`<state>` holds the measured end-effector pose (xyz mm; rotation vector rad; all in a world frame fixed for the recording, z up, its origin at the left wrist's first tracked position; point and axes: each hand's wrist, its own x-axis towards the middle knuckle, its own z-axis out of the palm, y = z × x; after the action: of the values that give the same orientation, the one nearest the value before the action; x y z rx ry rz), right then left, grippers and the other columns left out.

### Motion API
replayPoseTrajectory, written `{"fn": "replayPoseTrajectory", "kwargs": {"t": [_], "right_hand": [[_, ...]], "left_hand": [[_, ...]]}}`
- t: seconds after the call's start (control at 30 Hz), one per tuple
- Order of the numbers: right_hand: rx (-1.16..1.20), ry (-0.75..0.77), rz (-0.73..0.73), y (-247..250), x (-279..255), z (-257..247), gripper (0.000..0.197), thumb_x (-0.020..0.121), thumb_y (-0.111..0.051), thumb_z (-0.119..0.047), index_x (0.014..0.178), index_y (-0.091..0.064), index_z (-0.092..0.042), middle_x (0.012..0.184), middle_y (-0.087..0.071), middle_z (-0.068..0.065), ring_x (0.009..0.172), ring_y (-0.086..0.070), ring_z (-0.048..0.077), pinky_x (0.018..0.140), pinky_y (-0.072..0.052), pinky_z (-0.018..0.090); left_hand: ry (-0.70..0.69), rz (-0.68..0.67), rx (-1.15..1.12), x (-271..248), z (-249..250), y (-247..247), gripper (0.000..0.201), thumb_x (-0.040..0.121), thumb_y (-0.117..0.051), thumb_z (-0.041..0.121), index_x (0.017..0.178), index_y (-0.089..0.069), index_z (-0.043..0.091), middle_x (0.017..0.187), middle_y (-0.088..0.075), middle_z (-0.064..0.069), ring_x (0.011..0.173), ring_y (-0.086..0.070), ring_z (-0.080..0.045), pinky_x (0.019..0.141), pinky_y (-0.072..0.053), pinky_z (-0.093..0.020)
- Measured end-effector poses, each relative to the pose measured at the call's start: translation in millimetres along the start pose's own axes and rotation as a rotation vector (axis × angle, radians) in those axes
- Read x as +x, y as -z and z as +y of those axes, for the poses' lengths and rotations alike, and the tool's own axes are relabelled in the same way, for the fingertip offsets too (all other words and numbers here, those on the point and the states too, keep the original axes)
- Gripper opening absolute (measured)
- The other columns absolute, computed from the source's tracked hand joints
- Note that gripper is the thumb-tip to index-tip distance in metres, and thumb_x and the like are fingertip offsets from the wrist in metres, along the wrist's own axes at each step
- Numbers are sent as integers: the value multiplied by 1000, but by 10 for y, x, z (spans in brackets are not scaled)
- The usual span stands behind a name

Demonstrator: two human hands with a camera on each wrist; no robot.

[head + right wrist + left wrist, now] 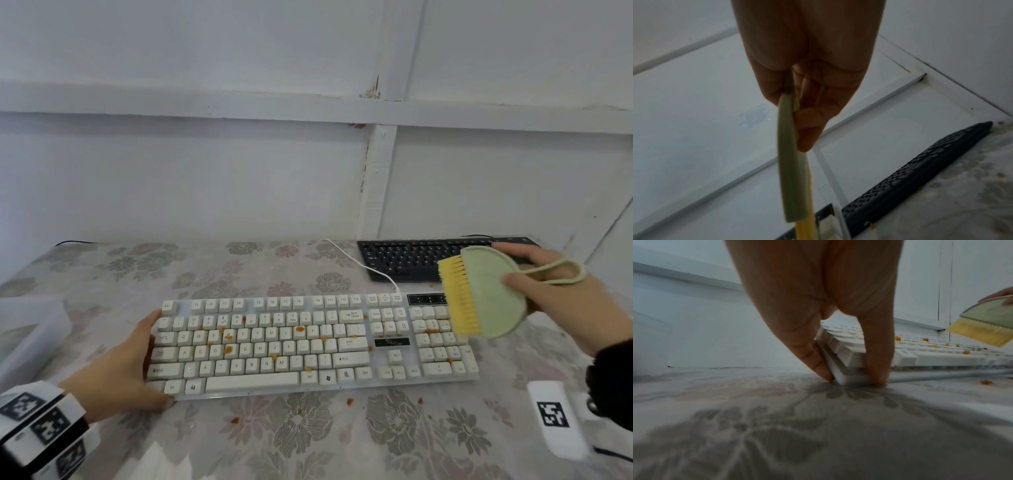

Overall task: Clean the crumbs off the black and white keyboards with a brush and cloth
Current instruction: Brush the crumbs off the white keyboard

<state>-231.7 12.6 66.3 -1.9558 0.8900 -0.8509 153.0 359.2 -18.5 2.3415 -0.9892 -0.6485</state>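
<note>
A white keyboard (308, 342) lies across the middle of the table with orange crumbs (228, 349) scattered on its keys. My left hand (147, 356) pinches its left end, thumb (877, 353) on the front edge and a finger (813, 356) on the side. My right hand (510, 270) grips a pale green brush (486, 294) with yellow bristles, held in the air above the number pad, bristles pointing left. In the right wrist view the brush (791, 170) appears edge-on. The black keyboard (404, 260) lies behind, at the back right. No cloth is in view.
A floral tablecloth (274, 438) covers the table, with loose crumbs (349, 401) in front of the white keyboard. A white cable (359, 267) runs from that keyboard toward the back. A clear plastic box (30, 335) stands at the left edge. A white panelled wall rises close behind.
</note>
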Motion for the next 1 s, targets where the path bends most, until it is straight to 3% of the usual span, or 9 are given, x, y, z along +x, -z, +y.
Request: {"fn": "replayPoseTrajectory", "kwargs": {"t": [0.1,0.23,0.3,0.47,0.6,0.77,0.83,0.93,1.0], "right_hand": [[-40,-21,-11,-52,-104,52,43,87,-57,-1,103,-67,-40,88,-71,1,71,-64,14,49,-52,24],[-95,-67,-69,-88,-348,122,47,87,-58,-1,99,-66,-45,79,-73,4,70,-66,27,51,-55,33],[-100,-71,-87,-68,-362,90,48,86,-58,0,98,-67,-46,76,-72,5,71,-66,30,50,-53,29],[-40,12,12,-41,-173,-59,45,86,-57,-2,104,-66,-42,90,-72,-5,77,-66,16,52,-52,25],[-68,-26,-11,-107,-246,11,52,86,-57,0,95,-67,-50,80,-71,-5,62,-59,5,47,-47,17],[-102,-72,-53,-87,-417,44,53,85,-57,1,95,-65,-51,66,-68,-4,55,-58,11,43,-45,17],[-86,-41,-9,-55,-349,-13,49,85,-57,1,98,-68,-46,75,-71,-4,62,-60,13,45,-45,17],[-50,-13,38,-89,-229,-73,43,86,-57,0,107,-66,-37,92,-71,-2,69,-60,7,48,-47,18],[-92,-25,39,-157,-260,-74,44,86,-57,0,105,-65,-38,89,-70,-1,64,-57,7,46,-45,17]], "left_hand": [[-5,6,1,-5,-3,-2,127,51,-87,17,145,-2,28,103,-58,13,87,-63,-5,71,-46,-15],[-17,-11,3,-15,8,16,133,41,-84,30,145,-1,30,104,-59,13,89,-63,-6,77,-48,-19],[-19,-14,1,-27,20,20,136,34,-80,39,145,-1,30,104,-59,12,89,-63,-7,79,-50,-22],[-16,13,-6,-17,25,-11,126,52,-87,12,145,-3,27,100,-57,12,86,-61,-6,68,-44,-14],[-18,31,-28,-4,17,-18,123,51,-86,6,145,-8,25,99,-55,14,85,-60,-5,66,-43,-13],[-9,9,-39,15,-24,-6,128,47,-87,12,145,-6,28,101,-57,13,87,-63,-8,72,-47,-18],[-16,-3,-43,-1,-8,2,130,44,-87,16,145,-5,29,102,-58,12,87,-63,-9,73,-48,-20],[-22,-12,-44,-30,8,10,139,29,-81,35,145,-3,30,105,-59,9,89,-65,-12,80,-53,-29],[-29,-8,-38,-41,3,6,141,26,-77,40,145,-2,30,105,-58,8,89,-64,-13,82,-54,-33]]}}
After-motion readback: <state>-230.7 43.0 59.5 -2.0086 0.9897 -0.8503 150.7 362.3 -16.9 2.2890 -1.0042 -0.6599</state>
